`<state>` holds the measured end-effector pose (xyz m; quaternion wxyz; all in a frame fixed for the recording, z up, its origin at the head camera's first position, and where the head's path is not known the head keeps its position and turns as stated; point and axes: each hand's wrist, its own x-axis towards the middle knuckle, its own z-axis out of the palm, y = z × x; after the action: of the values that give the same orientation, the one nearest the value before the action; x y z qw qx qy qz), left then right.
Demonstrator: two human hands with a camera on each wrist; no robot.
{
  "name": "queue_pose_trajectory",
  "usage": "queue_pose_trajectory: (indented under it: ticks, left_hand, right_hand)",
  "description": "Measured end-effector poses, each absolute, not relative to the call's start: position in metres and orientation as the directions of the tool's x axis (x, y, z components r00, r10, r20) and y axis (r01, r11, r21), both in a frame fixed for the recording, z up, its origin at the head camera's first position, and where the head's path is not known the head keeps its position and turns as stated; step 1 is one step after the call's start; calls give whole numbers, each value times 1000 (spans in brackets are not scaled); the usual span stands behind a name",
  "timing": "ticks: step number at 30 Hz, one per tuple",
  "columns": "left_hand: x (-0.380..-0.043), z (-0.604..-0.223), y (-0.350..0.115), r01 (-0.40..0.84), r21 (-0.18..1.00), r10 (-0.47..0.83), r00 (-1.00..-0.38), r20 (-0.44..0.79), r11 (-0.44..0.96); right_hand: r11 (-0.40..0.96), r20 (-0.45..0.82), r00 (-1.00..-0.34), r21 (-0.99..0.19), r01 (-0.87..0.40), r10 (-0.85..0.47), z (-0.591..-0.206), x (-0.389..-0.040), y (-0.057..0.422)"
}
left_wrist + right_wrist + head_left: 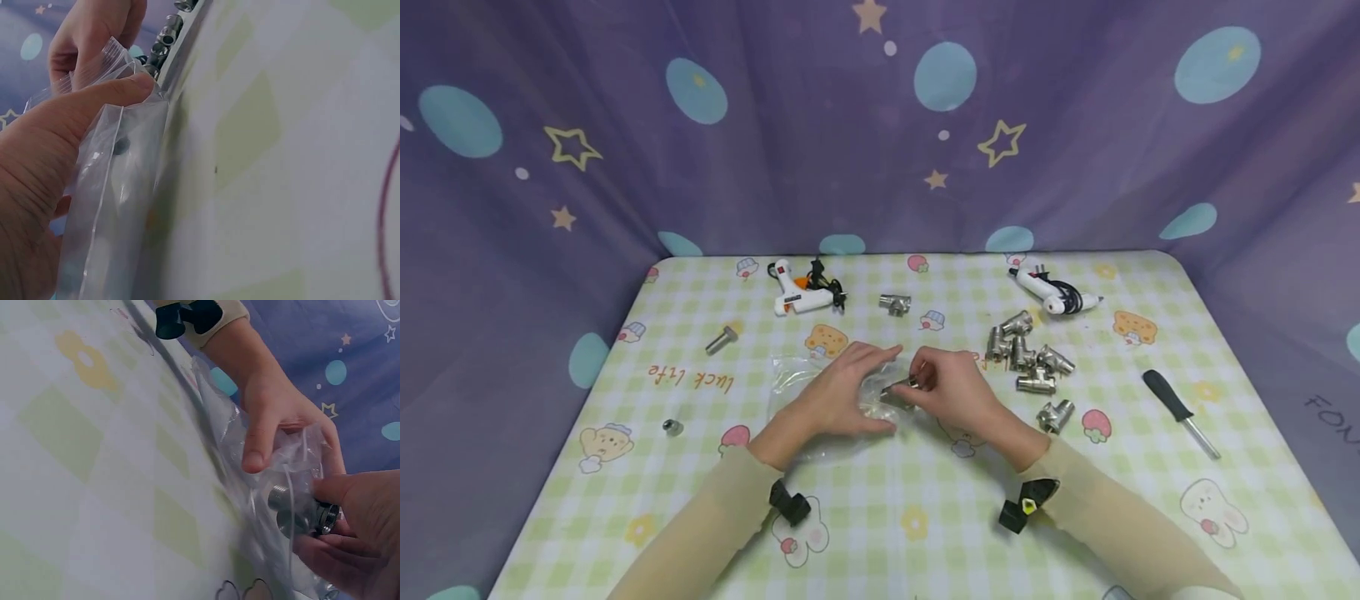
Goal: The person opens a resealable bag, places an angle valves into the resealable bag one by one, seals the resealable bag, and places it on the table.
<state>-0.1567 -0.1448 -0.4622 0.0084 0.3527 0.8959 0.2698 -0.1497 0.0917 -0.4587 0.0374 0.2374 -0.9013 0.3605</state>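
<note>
A clear zip bag (786,387) lies on the table in front of the person, its mouth spread. Curved around the mouth, the left hand (838,390) holds the bag, with thumb and fingers wide apart. In the left wrist view the thumb (115,92) lies along the film. The right hand (953,387) pinches a shiny metal fitting (898,392) at the bag's mouth. From the right wrist view, the fitting's threaded end (279,499) shows through the plastic; its full shape is partly hidden by the fingers and film.
Several metal tee fittings (1022,354) lie to the right, and one tee (895,304) lies behind the hands. Two glue guns, one white (808,298) and another (1048,292), sit at the back. A screwdriver (1165,394), a bolt (721,340) and a small metal piece (673,427) lie outward.
</note>
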Motion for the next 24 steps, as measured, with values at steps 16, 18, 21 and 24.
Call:
queue_pose_trajectory:
  ticks: [16, 18, 21, 24]
  left_hand:
    - [-155, -460, -141, 610, 513, 615, -766, 188, 603]
    - [-155, -459, -141, 618, 512, 619, -760, 198, 596]
    - [-155, -459, -140, 632, 509, 625, -751, 215, 584]
    - [-156, -458, -138, 638, 512, 625, -746, 228, 575]
  right_hand:
    - [382, 8, -731, -848, -366, -683, -460, -156, 94]
    - [371, -12, -703, -856, -360, -711, -459, -157, 97]
    - [377, -29, -687, -852, -363, -726, -457, -159, 102]
    - [406, -31, -699, -832, -377, -714, -454, -158, 107]
